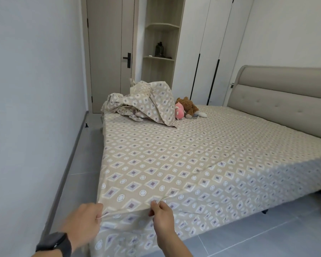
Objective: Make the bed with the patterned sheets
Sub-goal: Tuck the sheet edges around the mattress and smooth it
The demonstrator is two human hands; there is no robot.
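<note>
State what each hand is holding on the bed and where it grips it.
Both hold the patterned sheet at the bed's near corner. The left hand pinches its edge at the corner; the right hand pinches a fold beside it.

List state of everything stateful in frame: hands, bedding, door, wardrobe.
left hand: gripping the sheet's edge at the near corner
right hand: pinching a fold of the sheet at the same corner
patterned sheet: spread over the mattress, a few creases
crumpled bedding: heaped at the far corner
plush toys: lying beside the heap
door: closed
wardrobe doors: closed
</note>
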